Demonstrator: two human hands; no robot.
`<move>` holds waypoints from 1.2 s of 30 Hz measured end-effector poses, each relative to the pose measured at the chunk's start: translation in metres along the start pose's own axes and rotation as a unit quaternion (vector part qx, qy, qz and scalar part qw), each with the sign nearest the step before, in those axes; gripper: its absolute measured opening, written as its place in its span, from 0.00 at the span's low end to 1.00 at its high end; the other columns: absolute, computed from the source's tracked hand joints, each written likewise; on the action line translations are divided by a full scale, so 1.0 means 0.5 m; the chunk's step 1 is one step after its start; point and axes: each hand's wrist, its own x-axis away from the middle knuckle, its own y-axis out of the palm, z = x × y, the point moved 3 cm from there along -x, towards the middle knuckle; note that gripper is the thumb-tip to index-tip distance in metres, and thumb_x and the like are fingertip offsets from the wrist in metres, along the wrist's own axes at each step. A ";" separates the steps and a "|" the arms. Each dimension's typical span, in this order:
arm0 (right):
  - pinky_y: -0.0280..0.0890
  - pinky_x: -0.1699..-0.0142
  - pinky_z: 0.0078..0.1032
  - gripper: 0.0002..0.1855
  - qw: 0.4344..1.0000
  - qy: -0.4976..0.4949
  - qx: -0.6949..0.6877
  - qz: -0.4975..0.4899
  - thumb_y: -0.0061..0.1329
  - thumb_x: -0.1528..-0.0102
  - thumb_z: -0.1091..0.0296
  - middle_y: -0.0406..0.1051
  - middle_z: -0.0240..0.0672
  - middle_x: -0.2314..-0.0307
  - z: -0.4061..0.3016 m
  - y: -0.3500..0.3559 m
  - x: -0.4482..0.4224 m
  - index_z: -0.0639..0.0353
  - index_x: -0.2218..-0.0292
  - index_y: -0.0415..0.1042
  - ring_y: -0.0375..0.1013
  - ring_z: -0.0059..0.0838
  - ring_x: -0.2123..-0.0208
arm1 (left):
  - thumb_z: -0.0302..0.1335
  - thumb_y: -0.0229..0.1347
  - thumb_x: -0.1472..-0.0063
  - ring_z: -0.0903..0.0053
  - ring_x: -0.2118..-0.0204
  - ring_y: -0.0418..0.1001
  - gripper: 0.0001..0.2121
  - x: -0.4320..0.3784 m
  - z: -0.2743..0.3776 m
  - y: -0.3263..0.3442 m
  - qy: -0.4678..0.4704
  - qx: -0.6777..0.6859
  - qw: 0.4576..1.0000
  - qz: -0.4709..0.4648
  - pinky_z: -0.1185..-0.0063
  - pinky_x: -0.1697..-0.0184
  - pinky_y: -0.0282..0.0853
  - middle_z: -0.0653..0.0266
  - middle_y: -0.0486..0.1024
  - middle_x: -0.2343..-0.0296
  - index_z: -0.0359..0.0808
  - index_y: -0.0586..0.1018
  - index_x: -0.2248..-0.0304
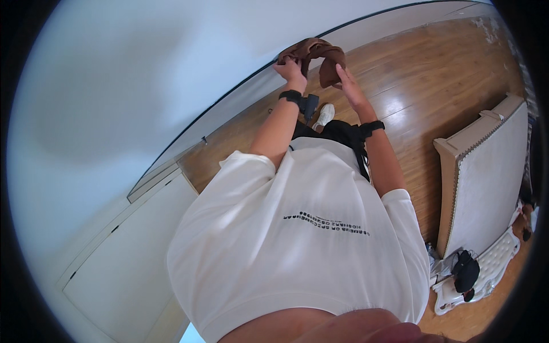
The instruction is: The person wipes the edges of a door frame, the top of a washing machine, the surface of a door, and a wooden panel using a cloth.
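A bunched length of brown cloth (pixel 316 48) is held up in front of me, arching between my two hands with slack folds hanging down. My left hand (pixel 292 72) is closed on the folds at its left end. At the other end my right hand (pixel 348 85) has long, nearly straight fingers over the hanging part, and a digit shows beneath its lower edge. Part of each hand's grip is hidden by the fabric. Black straps circle both wrists, and a dark box-shaped device (pixel 309 106) sits at the left strap.
Beyond the cloth runs a white wall (pixel 128 85) with a dark line along it. A white door (pixel 128 253) is at lower left. On the wooden floor (pixel 411 81) at right stands pale studded furniture (pixel 484 180). A white tufted piece (pixel 497 261) carries a black item (pixel 466 272).
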 end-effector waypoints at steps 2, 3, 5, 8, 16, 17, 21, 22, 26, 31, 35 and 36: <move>0.62 0.49 0.28 0.29 0.998 -0.024 -0.011 0.055 0.39 0.40 0.48 0.64 0.34 0.53 -0.007 -0.032 -0.003 0.56 0.44 0.57 0.66 0.27 0.53 | 0.22 0.48 0.40 0.68 0.58 0.68 0.16 0.020 -0.017 0.032 0.006 -0.017 0.999 0.044 0.74 0.57 0.69 0.54 0.64 0.58 0.33 0.57 0.54; 0.62 0.49 0.28 0.29 0.998 -0.025 -0.007 0.055 0.39 0.40 0.48 0.64 0.34 0.53 -0.007 -0.039 -0.003 0.56 0.44 0.57 0.66 0.27 0.53 | 0.22 0.48 0.40 0.68 0.58 0.68 0.16 0.022 -0.032 0.037 0.005 -0.013 0.999 0.044 0.74 0.57 0.69 0.54 0.64 0.58 0.33 0.57 0.54; 0.64 0.53 0.24 0.24 1.000 -0.026 0.005 0.008 0.41 0.40 0.53 0.68 0.31 0.58 -0.007 -0.043 -0.003 0.57 0.48 0.62 0.68 0.24 0.57 | 0.20 0.50 0.44 0.68 0.58 0.68 0.19 0.019 -0.055 0.052 -0.012 -0.071 0.997 -0.027 0.73 0.57 0.69 0.54 0.66 0.58 0.32 0.59 0.54; 0.65 0.59 0.21 0.18 0.982 -0.105 0.158 -0.028 0.44 0.41 0.59 0.69 0.28 0.64 0.042 -0.068 -0.041 0.59 0.53 0.68 0.67 0.20 0.64 | 0.19 0.52 0.47 0.69 0.59 0.69 0.20 -0.010 -0.068 0.059 -0.022 -0.109 0.993 -0.028 0.73 0.57 0.69 0.53 0.67 0.58 0.31 0.62 0.54; 0.65 0.62 0.24 0.20 0.966 -0.117 0.217 -0.083 0.47 0.44 0.61 0.71 0.38 0.70 0.045 0.007 -0.031 0.60 0.53 0.65 0.68 0.27 0.68 | 0.23 0.55 0.44 0.62 0.61 0.72 0.18 0.017 -0.009 0.048 -0.041 -0.193 0.980 0.006 0.67 0.59 0.72 0.49 0.69 0.58 0.27 0.65 0.56; 0.65 0.62 0.24 0.20 0.978 -0.104 0.170 -0.067 0.46 0.44 0.60 0.71 0.38 0.70 0.040 -0.007 -0.021 0.60 0.53 0.65 0.68 0.26 0.68 | 0.23 0.54 0.43 0.61 0.59 0.71 0.18 0.020 -0.018 0.058 -0.069 -0.158 0.984 -0.034 0.66 0.58 0.72 0.48 0.67 0.57 0.26 0.64 0.55; 0.64 0.59 0.24 0.21 0.991 -0.073 0.110 -0.017 0.45 0.43 0.59 0.71 0.39 0.68 0.023 -0.056 -0.010 0.64 0.53 0.65 0.68 0.26 0.66 | 0.21 0.51 0.42 0.60 0.55 0.68 0.19 0.009 -0.039 0.064 -0.014 -0.094 0.995 -0.035 0.67 0.49 0.69 0.47 0.64 0.55 0.23 0.60 0.54; 0.64 0.58 0.23 0.21 0.992 -0.065 0.108 0.003 0.44 0.43 0.59 0.71 0.40 0.66 0.024 -0.091 -0.016 0.66 0.54 0.65 0.68 0.25 0.65 | 0.21 0.51 0.42 0.60 0.55 0.68 0.19 0.009 -0.048 0.072 -0.010 -0.094 0.995 -0.036 0.67 0.49 0.69 0.47 0.64 0.55 0.23 0.60 0.54; 0.61 0.54 0.19 0.21 0.993 -0.115 0.011 0.020 0.43 0.41 0.58 0.69 0.33 0.64 -0.013 -0.169 -0.045 0.64 0.52 0.65 0.65 0.20 0.61 | 0.23 0.49 0.39 0.61 0.55 0.68 0.17 0.009 -0.086 0.093 -0.039 -0.076 0.993 -0.077 0.67 0.47 0.66 0.48 0.64 0.55 0.24 0.60 0.54; 0.60 0.56 0.18 0.19 0.991 -0.120 -0.043 0.047 0.42 0.40 0.60 0.67 0.28 0.64 -0.071 -0.223 -0.113 0.62 0.52 0.65 0.63 0.19 0.62 | 0.30 0.42 0.35 0.65 0.54 0.68 0.14 0.043 -0.164 0.169 -0.124 -0.112 0.983 -0.070 0.69 0.52 0.68 0.52 0.66 0.53 0.32 0.62 0.53; 0.59 0.60 0.14 0.20 0.991 -0.120 -0.055 0.019 0.42 0.40 0.62 0.66 0.26 0.66 -0.098 -0.255 -0.169 0.59 0.49 0.62 0.62 0.16 0.65 | 0.40 0.31 0.35 0.71 0.54 0.67 0.20 0.082 -0.215 0.239 -0.172 -0.104 0.972 -0.118 0.72 0.46 0.60 0.62 0.69 0.56 0.38 0.67 0.53; 0.58 0.62 0.13 0.20 0.991 -0.124 -0.050 0.005 0.42 0.40 0.62 0.65 0.24 0.67 -0.111 -0.264 -0.181 0.58 0.48 0.61 0.61 0.14 0.66 | 0.40 0.31 0.35 0.71 0.54 0.67 0.20 0.097 -0.224 0.261 -0.173 -0.100 0.974 -0.112 0.72 0.46 0.60 0.62 0.69 0.56 0.38 0.67 0.53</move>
